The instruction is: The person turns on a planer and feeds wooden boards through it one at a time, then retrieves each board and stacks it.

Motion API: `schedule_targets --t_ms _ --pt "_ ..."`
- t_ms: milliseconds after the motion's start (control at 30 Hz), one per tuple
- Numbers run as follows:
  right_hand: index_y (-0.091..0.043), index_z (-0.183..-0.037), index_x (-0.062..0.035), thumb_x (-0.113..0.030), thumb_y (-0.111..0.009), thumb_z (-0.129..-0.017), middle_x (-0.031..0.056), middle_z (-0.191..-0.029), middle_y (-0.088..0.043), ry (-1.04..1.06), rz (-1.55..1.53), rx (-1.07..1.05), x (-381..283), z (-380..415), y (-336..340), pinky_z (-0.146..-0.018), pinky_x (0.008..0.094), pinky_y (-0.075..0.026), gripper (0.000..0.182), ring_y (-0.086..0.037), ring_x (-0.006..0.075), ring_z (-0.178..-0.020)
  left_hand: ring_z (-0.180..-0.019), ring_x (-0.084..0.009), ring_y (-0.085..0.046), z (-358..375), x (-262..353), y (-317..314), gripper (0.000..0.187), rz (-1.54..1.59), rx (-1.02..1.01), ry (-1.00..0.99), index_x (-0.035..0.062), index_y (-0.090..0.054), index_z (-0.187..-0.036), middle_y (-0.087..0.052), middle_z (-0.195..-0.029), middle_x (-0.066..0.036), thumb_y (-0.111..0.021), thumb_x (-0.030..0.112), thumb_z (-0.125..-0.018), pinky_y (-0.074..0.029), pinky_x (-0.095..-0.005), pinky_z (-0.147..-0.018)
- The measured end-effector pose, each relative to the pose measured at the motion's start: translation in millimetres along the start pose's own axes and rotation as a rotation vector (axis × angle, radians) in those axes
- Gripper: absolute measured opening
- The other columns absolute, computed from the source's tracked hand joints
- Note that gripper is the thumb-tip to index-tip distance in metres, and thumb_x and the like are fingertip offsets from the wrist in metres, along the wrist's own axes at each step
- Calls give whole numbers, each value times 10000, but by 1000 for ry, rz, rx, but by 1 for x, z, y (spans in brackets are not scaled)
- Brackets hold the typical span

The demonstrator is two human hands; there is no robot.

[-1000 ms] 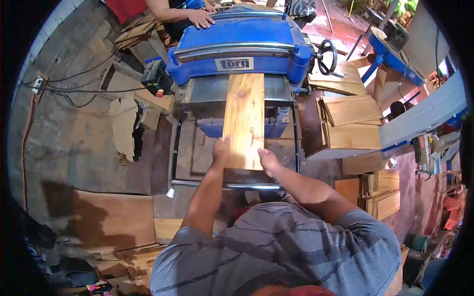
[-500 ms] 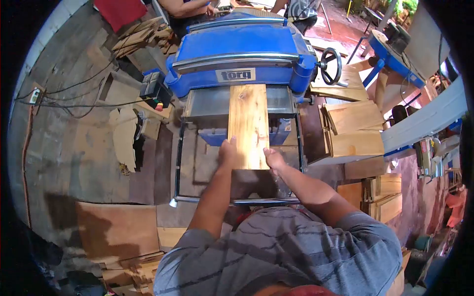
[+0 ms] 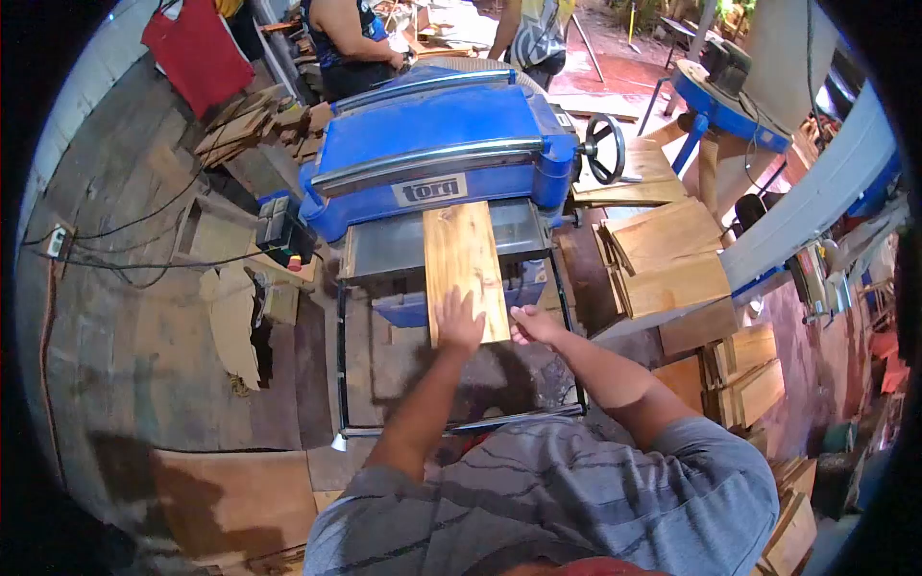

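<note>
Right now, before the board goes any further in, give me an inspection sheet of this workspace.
Surface: grey infeed table of the blue planer, on a black metal frame.
Job's things: wooden board lies flat on the infeed table, far end under the planer's hood.
Clutter: stacked boards at right; wood offcuts on the floor at left.
Grippers: left hand flat on the board's near end; right hand at its near right corner.
Cables: black cables trail across the floor to a wall socket.
Surroundings: two other people stand behind the planer; handwheel on its right side.
</note>
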State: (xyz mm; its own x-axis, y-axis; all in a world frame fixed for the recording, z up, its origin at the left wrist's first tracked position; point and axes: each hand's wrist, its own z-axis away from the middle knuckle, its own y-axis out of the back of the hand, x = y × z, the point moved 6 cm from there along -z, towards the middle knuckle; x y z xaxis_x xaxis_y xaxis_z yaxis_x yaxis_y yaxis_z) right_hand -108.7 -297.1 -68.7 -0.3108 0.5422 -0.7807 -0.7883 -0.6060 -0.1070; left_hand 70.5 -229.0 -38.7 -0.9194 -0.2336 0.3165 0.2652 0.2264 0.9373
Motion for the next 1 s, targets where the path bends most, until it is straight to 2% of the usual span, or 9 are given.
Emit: schedule_targets --t_ms 67,167,300,500,600,700,800,1000 --pt "-544 -938 -35 -368 -540 -993 67 -793 -634 90 29 -47 8 25 14 -566 277 -511 337 -615 147 -658 -1454 -350 -216 6 17 5 670 8 -31 -24 98 -386 -1458 -292 -1546 -192 -585 411 -900 -128 -537 -1176" --pt "-554 -966 -51 -337 -548 -993 68 -810 -640 193 59 23 32 65 46 -568 276 -510 287 -616 146 -648 -1474 -336 -172 0 25 5 695 7 -92 -64 103 -341 -1493 -245 -1573 -185 -545 446 -923 -89 -542 -1181" --pt "-563 -969 -51 -296 -547 -994 62 -826 -647 193 -75 160 57 117 81 -578 279 -511 247 -621 136 -661 -1470 -338 -190 -12 29 8 696 -9 -140 -52 107 -330 -1501 -253 -1573 -177 -512 470 -936 -78 -541 -1180" --pt "-597 -944 -34 -301 -571 -984 57 -805 -650 185 35 403 92 165 142 -587 309 -520 271 -628 149 -668 -1459 -327 -222 -27 21 4 694 -54 -23 -64 127 -332 -1501 -290 -1559 -173 -534 451 -921 -107 -540 -1175" --pt "-602 -939 -32 -322 -586 -977 61 -801 -650 151 68 483 103 180 168 -583 315 -522 293 -629 153 -667 -1458 -321 -228 -37 24 6 671 -59 -54 -50 156 -344 -1496 -292 -1560 -161 -531 453 -925 -116 -534 -1175" --pt "-599 -942 -31 -318 -584 -979 60 -793 -645 103 48 498 112 188 192 -577 319 -524 290 -628 157 -658 -1458 -311 -228 -45 20 4 653 -82 -59 -29 175 -353 -1490 -286 -1564 -149 -526 460 -929 -123 -526 -1176" --pt "-592 -931 -31 -302 -572 -986 62 -786 -641 92 26 471 128 177 222 -560 320 -525 278 -623 161 -634 -1440 -331 -269 -54 21 6 604 -99 -21 -57 147 -400 -1458 -336 -1537 -167 -533 424 -939 -152 -528 -1165" --pt "-570 -882 -60 -309 -572 -981 59 -765 -628 -11 -143 357 142 117 299 -516 296 -520 268 -607 147 -605 -1419 -364 -291 -59 38 0 579 -146 -23 2 117 -413 -1444 -356 -1509 -205 -572 337 -934 -194 -555 -1145"
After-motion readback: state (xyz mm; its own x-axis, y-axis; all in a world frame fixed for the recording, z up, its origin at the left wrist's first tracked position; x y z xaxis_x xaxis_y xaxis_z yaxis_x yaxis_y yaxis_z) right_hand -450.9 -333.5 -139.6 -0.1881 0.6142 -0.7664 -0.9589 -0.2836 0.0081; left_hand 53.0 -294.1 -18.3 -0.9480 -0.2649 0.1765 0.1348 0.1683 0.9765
